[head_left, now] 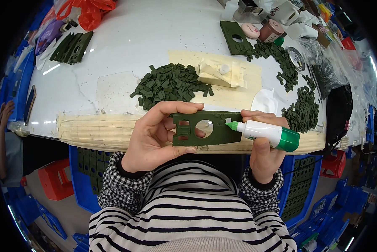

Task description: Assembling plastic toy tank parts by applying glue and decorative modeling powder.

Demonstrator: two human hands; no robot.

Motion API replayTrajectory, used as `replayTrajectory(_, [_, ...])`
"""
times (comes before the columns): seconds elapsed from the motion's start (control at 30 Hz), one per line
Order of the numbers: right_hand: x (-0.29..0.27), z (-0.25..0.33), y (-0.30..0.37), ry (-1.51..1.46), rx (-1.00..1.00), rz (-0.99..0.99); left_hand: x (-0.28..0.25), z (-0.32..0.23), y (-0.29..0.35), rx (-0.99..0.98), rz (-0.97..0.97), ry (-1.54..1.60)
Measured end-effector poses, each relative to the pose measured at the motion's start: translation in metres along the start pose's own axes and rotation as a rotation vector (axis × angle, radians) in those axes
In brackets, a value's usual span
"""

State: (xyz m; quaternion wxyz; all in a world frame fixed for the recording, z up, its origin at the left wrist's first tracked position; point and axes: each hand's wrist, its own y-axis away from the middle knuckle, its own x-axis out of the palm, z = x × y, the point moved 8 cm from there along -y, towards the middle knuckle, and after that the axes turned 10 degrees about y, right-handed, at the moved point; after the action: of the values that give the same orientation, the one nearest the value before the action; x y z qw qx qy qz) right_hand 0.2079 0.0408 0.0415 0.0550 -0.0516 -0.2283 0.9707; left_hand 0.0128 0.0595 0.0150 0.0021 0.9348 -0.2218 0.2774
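My left hand [157,134] grips a dark green plastic panel [222,133] by its left end, thumb below and fingers above. The panel has a round hole in the middle and small rectangular slots at its left. In my right hand [264,155] is a white glue bottle [262,131] with a green nozzle and green base. It lies tilted, its nozzle tip at the small notch near the panel's right end. Right behind the panel spreads a heap of small dark green plastic pieces [167,84].
A taped block [220,73] stands beside the heap. More green pieces [302,109] lie at the right. Similar panels [72,47] rest at the far left, another panel [235,38] at the back. Blue crates [83,185] with panels flank me below, near a red stool [56,180].
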Motion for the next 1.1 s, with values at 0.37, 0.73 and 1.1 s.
replayTrajectory(0.37, [-0.001, -0.008, 0.000, -0.064, 0.060, 0.008, 0.003, -0.003, 0.000, 0.023, 0.104, 0.025])
replayTrajectory(0.73, [0.009, -0.008, 0.002, -0.287, 0.154, 0.042, 0.008, 0.011, 0.005, -0.247, 0.085, 0.196])
replayTrajectory(1.1, [0.045, 0.010, -0.006, -0.174, -0.070, 0.195, 0.013, 0.014, 0.006, -0.302, 0.182, 0.148])
